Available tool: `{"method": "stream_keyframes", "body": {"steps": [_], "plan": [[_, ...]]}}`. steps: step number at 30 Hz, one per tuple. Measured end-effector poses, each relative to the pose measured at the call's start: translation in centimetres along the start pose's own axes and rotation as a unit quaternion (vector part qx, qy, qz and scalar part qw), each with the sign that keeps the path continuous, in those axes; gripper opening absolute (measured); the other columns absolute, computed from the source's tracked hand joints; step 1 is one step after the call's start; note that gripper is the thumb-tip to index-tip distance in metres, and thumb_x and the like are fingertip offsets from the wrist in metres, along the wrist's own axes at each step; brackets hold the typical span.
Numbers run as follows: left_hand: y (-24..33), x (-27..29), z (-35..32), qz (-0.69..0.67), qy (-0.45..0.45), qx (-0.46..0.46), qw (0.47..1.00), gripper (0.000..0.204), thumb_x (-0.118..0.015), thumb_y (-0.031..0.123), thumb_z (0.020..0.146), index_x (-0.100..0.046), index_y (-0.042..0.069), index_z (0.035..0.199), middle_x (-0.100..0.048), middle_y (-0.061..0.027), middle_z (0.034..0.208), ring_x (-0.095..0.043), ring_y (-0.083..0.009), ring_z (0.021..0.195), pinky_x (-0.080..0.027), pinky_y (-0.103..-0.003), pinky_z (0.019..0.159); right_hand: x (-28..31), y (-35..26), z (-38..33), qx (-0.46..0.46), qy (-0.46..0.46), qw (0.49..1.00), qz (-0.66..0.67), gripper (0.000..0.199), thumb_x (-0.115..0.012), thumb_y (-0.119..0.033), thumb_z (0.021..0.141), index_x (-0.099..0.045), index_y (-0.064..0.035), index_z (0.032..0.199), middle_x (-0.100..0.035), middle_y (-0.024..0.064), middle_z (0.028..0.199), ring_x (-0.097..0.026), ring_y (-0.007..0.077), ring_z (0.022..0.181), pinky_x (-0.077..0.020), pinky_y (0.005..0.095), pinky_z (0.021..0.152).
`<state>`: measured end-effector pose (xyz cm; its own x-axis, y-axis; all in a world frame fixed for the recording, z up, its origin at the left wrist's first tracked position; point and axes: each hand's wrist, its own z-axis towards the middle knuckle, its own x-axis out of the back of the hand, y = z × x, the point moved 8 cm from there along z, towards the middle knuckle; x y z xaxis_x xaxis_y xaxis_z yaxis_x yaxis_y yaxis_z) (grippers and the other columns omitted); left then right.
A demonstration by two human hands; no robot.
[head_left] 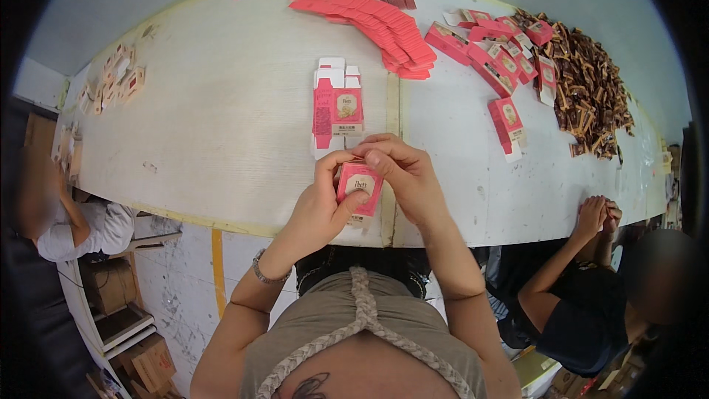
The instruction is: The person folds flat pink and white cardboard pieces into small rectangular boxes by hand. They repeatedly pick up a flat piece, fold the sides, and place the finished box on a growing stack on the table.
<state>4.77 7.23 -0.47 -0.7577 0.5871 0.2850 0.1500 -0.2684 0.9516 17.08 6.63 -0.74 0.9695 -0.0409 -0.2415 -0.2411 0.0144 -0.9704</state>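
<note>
While a flat pink carton blank point(337, 106) lay just beyond on the white table point(221, 118), a small pink box point(359, 191) was gripped above the table's near edge by the closed fingers of left hand point(322, 199) and right hand point(405, 177).

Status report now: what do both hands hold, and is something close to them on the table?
Left hand and right hand both grip small pink carton, above table edge. Flat unfolded carton lies just beyond. Not touching it.
</note>
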Motion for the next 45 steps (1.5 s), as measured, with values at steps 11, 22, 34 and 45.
{"method": "stream_keyframes", "body": {"steps": [11, 22, 34, 45], "plan": [[1.5, 0.4, -1.2, -0.021, 0.007, -0.041, 0.999, 0.056, -0.064, 0.009, 0.084, -0.027, 0.002, 0.127, -0.047, -0.0222, 0.121, -0.057, -0.0275, 0.102, -0.049, -0.035, 0.081, -0.2, -2.5, -1.3, -0.006, -0.003, 0.999, -0.036, 0.017, -0.065, -0.006, 0.083, -0.068, -0.0015, 0.099, -0.061, 0.0100, 0.106, -0.058, 0.0139, 0.094, -0.0494, 0.0242, 0.076], [0.3, -3.0, -2.1, -0.166, 0.015, 0.045, 0.985, 0.026, -0.050, 0.002, 0.091, -0.039, 0.002, 0.114, -0.045, -0.0106, 0.109, -0.051, -0.0179, 0.100, -0.045, -0.030, 0.081, -0.3, -1.8, -6.6, 0.070, -0.006, 0.979, -0.190, 0.032, -0.056, 0.000, 0.085, -0.057, -0.0004, 0.117, -0.054, 0.0179, 0.125, -0.052, 0.0306, 0.114, -0.0425, 0.0372, 0.093], [-7.6, 4.9, 5.9, 0.227, 0.168, 0.034, 0.959, 0.049, -0.060, 0.011, 0.083, -0.039, -0.003, 0.125, -0.041, -0.0221, 0.128, -0.043, -0.0396, 0.113, -0.038, -0.043, 0.095, 9.3, 1.6, 4.7, -0.140, 0.178, 0.857, -0.464, 0.034, -0.068, -0.034, 0.078, -0.065, -0.0059, 0.097, -0.064, 0.0117, 0.095, -0.060, 0.0282, 0.091, -0.0465, 0.0356, 0.080], [-5.8, 4.7, 5.9, 0.360, 0.240, -0.013, 0.902, 0.045, -0.056, 0.017, 0.088, -0.040, -0.004, 0.124, -0.047, -0.0215, 0.120, -0.048, -0.0334, 0.107, -0.041, -0.040, 0.092, 6.7, 4.0, 8.3, -0.102, 0.157, 0.899, -0.396, 0.026, -0.067, -0.025, 0.076, -0.066, -0.0007, 0.085, -0.064, 0.0138, 0.072, -0.061, 0.0278, 0.063, -0.0474, 0.0356, 0.060]]}}
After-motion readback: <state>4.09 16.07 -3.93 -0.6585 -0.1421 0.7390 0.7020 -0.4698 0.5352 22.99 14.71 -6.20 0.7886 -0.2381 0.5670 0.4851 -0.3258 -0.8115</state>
